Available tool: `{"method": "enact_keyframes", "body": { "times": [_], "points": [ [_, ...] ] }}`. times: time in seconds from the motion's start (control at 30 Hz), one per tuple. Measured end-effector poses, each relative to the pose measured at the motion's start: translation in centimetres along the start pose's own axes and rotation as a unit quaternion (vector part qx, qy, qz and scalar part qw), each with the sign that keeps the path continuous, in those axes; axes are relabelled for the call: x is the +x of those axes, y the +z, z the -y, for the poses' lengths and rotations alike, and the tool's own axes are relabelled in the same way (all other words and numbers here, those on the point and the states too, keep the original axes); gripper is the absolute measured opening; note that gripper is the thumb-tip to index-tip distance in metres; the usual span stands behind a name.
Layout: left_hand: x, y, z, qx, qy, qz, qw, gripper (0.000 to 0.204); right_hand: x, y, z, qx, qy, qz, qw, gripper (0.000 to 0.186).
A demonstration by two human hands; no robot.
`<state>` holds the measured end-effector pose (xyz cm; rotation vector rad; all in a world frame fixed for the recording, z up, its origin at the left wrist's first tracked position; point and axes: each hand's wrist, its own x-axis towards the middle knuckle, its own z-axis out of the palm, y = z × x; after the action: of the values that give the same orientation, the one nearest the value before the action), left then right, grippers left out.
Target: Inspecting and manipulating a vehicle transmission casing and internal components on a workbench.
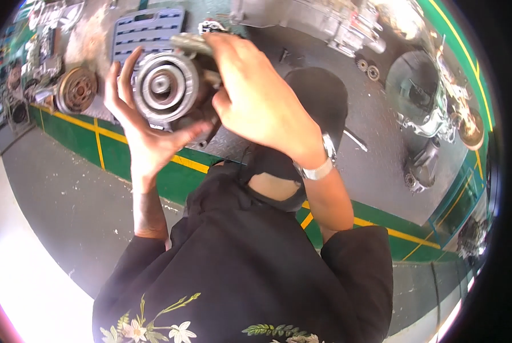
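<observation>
While left fingers [127,77] surround ringed part [167,86] | right fingers [226,57] grip it

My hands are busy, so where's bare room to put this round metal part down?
Bare: the grey surface between the silver tool and green strip, also between that tool and the round black housing. Crowded: around the brown disc and blue tray, past your left hand.

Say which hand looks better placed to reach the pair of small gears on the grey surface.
Probably the right hand: the small gears lie to its right, while the left hand is farther away, around the round metal part's left side.
</observation>
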<state>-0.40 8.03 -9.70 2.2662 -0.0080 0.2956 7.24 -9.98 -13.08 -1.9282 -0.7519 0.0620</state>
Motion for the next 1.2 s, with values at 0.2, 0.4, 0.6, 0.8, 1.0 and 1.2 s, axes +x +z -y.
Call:
{"method": "enact_keyframes", "body": {
  "times": [0.2, 0.4, 0.6, 0.8, 1.0, 1.2],
  "points": [
    [-9.7, 4.1, 4.0, -0.083, -0.162, -0.106, 0.978, 0.148, 2.4, 1.3, -1.3, 0.420, 0.134, 0.046, 0.896, 0.042],
    [-8.6, 6.3, 4.2, -0.066, -0.092, -0.219, 0.969, 0.114, 3.2, 5.6, -0.3, 0.352, 0.179, -0.205, 0.896, 0.036],
    [-7.7, 5.8, 3.0, -0.009, -0.067, -0.234, 0.970, 0.113, 2.3, 3.7, -2.7, 0.144, 0.076, -0.166, 0.973, 0.024],
    [-8.5, 6.1, 4.3, 0.037, -0.102, -0.180, 0.978, 0.121, -1.8, 3.4, -0.8, 0.062, 0.191, -0.260, 0.944, 0.023],
    [-9.3, 6.0, 6.2, 0.072, -0.046, -0.191, 0.978, 0.122, -7.1, -5.5, 5.6, -0.065, 0.051, -0.452, 0.888, 0.016],
    [-4.7, 1.4, 1.0, 0.086, 0.019, -0.101, 0.991, 0.112, -19.2, -2.3, -13.7, -0.089, 0.347, -0.336, 0.871, 0.020]
  ]
}}
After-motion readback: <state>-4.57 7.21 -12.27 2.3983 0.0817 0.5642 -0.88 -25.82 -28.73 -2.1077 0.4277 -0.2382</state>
